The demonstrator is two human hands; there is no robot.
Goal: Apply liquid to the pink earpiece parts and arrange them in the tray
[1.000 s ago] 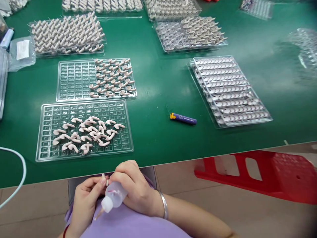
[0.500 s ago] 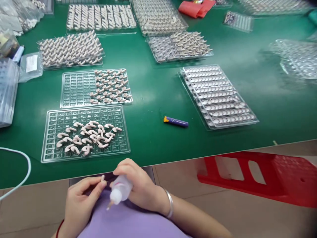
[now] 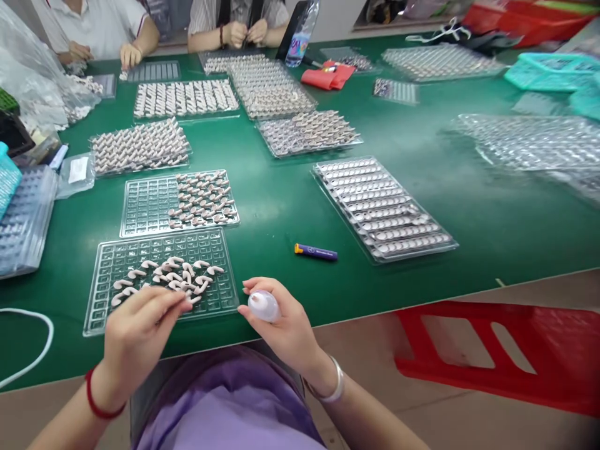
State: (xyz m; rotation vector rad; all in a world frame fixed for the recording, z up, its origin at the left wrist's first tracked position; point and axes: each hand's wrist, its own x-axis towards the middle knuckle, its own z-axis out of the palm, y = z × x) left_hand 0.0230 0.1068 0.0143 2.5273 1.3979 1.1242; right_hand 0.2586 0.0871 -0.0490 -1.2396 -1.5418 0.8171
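Note:
My left hand (image 3: pixel 138 331) reaches over the near clear plastic tray (image 3: pixel 107 312), its fingertips pinched together at the loose pile of small pink curved parts (image 3: pixel 173 278); whether a part sits in the pinch is hidden. My right hand (image 3: pixel 281 322) is at the table's front edge, wrapped round a small clear squeeze bottle (image 3: pixel 264 305) whose round end faces me.
A half-filled tray (image 3: pixel 178 203) lies behind the near one, with more filled trays (image 3: pixel 382 206) beyond. A purple lighter (image 3: pixel 315 252) lies on the green table. A red stool (image 3: pixel 497 350) stands to the right. Two other people sit at the far side, hands (image 3: pixel 244 31) busy.
My view tilted up, showing the far side. My left hand moved from my lap up onto the near tray. My right hand rose to the table edge with the bottle.

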